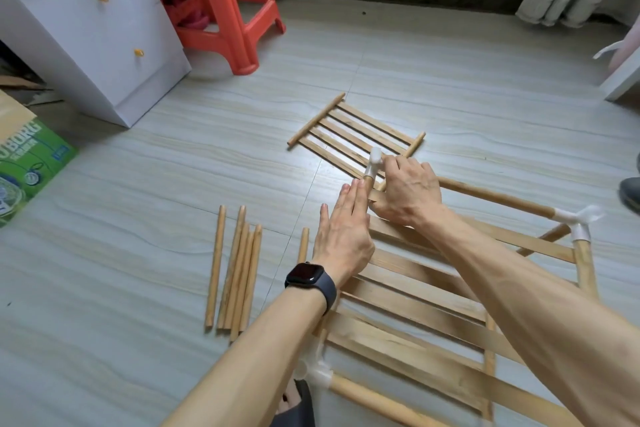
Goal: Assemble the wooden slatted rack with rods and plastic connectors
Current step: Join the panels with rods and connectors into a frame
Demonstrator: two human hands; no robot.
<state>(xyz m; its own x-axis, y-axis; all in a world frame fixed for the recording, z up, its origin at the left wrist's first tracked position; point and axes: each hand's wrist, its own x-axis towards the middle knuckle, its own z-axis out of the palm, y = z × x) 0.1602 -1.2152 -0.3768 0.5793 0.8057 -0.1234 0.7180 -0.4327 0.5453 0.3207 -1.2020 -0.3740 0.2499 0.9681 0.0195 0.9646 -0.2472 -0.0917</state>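
Pale grey floor is the workplace in the head view, with a white cabinet, an orange stool and a green box off to the left.

And the build looks roughly half done! One slatted panel already sits in a frame close to the person. A near connector caps its near-left corner and a right connector joins rods at the far right. All the action is at the far-left corner, where a white corner connector sits on a rod end.

The left hand, a dark watch on its wrist, lies flat with straight fingers against that corner, holding nothing. The right hand is curled around the end of the long rod, right beside the corner connector, apparently seating the joint.

Plenty remains, I'd say. A spare panel lies flat just beyond the hands, with no connectors on the ends in view. A bundle of loose rods waits to the left, and a single rod lies just beside the left wrist.

What's hidden? The right hand covers the joint, so I cannot tell whether the long rod is fully home. Both forearms mask much of the slatted panel, and its near-right corner runs out of frame. Any spare connectors stay unseen.
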